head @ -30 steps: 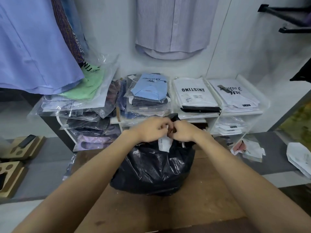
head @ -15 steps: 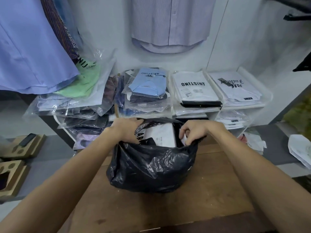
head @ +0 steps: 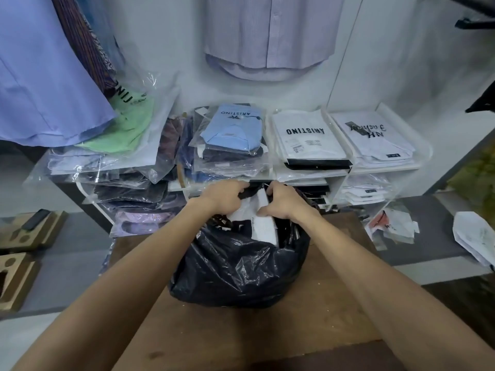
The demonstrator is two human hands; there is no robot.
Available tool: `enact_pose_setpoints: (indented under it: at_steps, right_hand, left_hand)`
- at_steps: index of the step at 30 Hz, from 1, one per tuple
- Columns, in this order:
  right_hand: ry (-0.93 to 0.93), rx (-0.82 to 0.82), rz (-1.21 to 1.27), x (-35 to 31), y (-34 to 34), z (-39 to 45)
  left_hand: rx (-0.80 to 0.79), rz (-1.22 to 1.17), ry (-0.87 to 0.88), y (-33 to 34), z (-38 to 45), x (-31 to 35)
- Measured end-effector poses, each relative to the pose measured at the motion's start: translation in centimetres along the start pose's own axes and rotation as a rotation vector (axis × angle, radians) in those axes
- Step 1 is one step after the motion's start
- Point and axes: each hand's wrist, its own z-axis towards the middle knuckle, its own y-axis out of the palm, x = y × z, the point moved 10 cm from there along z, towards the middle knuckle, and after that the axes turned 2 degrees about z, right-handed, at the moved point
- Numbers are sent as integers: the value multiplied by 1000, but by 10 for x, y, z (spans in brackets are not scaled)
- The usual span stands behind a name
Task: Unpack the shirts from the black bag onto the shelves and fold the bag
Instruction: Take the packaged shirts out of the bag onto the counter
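Note:
The black bag (head: 238, 271) stands bulging on a brown wooden table (head: 267, 333), its mouth open toward the shelves. A white packed shirt (head: 263, 228) sticks up out of the mouth. My left hand (head: 225, 199) and my right hand (head: 281, 206) are close together at the top of that pack, fingers closed on its upper edge, with a black strip between them. Just behind the bag are clear acrylic shelves (head: 385, 167) holding stacks of packed shirts: a blue one (head: 233, 129), a white "ARISTINO" one (head: 305, 135), another white one (head: 372, 135).
Hanging shirts (head: 270, 36) drape over the wall above the shelves, and a blue shirt (head: 40, 76) covers the left stack. Cardboard inserts (head: 26, 231) lie low on the left. Crumpled paper (head: 393, 226) and a white bag (head: 474, 236) lie on the grey ledge at right.
A second ago both hands worked at the bag's closed top. They then pulled the mouth apart and have now come together on the white pack inside.

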Motion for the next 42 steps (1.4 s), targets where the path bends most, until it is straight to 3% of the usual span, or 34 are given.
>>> enact_pose_setpoints:
  at_steps: [3,9,15,17,20,22,25,29,31,36,42]
  right_hand:
    - [62,-10,321,8,-1,4]
    - [-202,0,276,-30,-39,-8]
    - [-325,83,488,-55,-91,-21]
    - [-258,-55,496,-51,-95,-26]
    - [-198,-316,279,-35,-82,-36]
    - [-237,-307,325,-28,-88,-36]
    - [-307,-186,545,-19,-115,-36]
    - [-341,-132,694,-3,-132,-41]
    - [-348,-86,749,4,-137,-46]
    - [-393,25,846,-3,-158,-53]
    - [-450,197,1271,-11,-217,-59]
  left_hand:
    - [19,-62,65,1,7,8]
    - [53,-230,144,-17,10,1]
    - [293,-535,186,-77,-3,8]
    - [320,-607,237,-93,-7,20]
    - [313,-644,286,-106,-7,45]
    - [349,-634,290,-118,-7,64]
    - [467,-641,176,-147,-8,65]
    - [656,-317,-118,-182,-24,30]
    - [697,-357,-205,-185,-28,6]
    - [385,-946,-306,-129,-16,-23]
    - [292,-1293,-294,-105,-40,-15]
